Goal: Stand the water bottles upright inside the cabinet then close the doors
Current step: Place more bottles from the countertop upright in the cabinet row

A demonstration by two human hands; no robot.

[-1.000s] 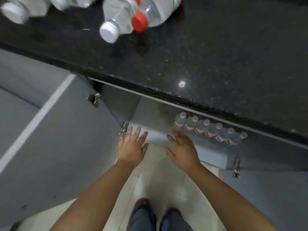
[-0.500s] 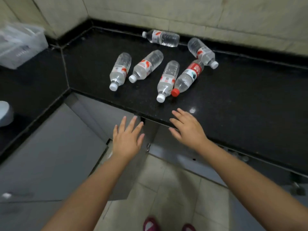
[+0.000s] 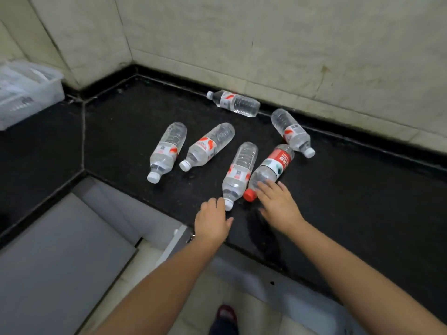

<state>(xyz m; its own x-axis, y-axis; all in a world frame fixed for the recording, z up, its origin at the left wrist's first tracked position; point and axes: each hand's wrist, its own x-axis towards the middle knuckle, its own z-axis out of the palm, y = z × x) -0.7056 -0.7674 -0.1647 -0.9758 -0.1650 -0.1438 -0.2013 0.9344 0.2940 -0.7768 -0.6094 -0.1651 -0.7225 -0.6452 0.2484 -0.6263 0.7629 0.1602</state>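
Several clear water bottles lie on their sides on the black countertop (image 3: 362, 201). Nearest the front edge are a white-capped bottle (image 3: 239, 172) and a red-capped, red-labelled bottle (image 3: 271, 169), side by side. My left hand (image 3: 212, 220) reaches the white cap, fingers curled at it, not closed round the bottle. The fingertips of my right hand (image 3: 278, 204) rest on the neck of the red-capped bottle, fingers spread. Further back lie a left bottle (image 3: 168, 151), a middle bottle (image 3: 208, 146), a bottle by the wall (image 3: 234, 102) and a right bottle (image 3: 291, 131). The cabinet interior is hidden under the counter.
An open grey cabinet door (image 3: 55, 267) swings out at lower left. A clear plastic bin (image 3: 26, 93) sits on the counter at far left. Tiled walls (image 3: 266, 44) close the corner behind the bottles. My shoe (image 3: 226, 315) shows on the tiled floor below.
My view lifted from the open cabinet, where bottles stand in a row, to the countertop. Both hands moved up and forward onto the two nearest bottles.
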